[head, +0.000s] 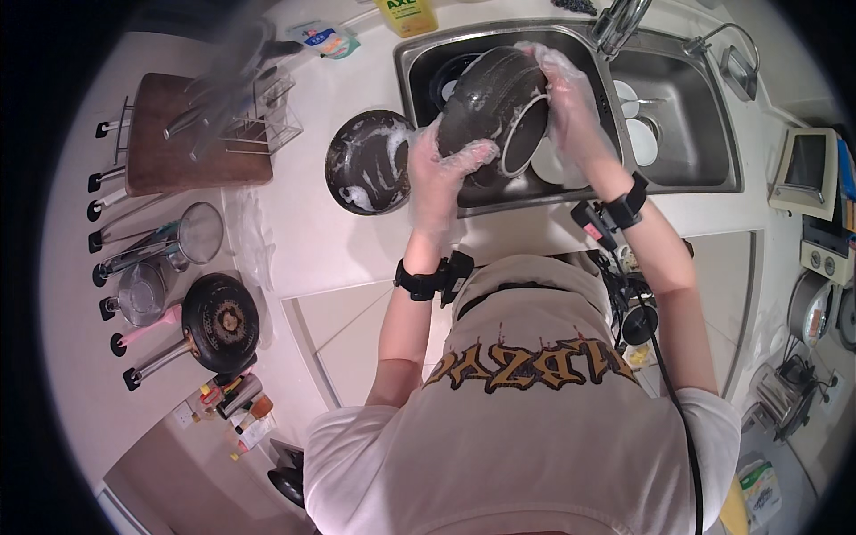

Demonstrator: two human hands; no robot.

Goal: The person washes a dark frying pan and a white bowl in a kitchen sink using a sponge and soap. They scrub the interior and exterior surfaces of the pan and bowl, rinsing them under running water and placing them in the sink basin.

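Note:
Both my hands wear clear plastic gloves. Between them a large dark bowl [491, 93] is held tilted over the left sink basin [428, 50], soap suds streaking its outer wall. A pale-edged ring on the bowl faces down and to the right. My left hand [445, 167] grips its lower left side, thumb across the wall. My right hand [565, 93] holds its upper right side. Just left of my left hand, a dark round dish [368, 167] with white suds inside lies on the counter beside the sink. A white dish [548, 162] shows partly beneath the bowl.
White dishes [643, 142] sit in the right basin [695, 134]. A faucet [618, 30] rises behind the divider. Behind the sink stand a yellow detergent bottle [406, 17] and a pouch [324, 39]. Leftward are a brown board [160, 154], a wire rack [284, 127] and hanging pans [221, 321].

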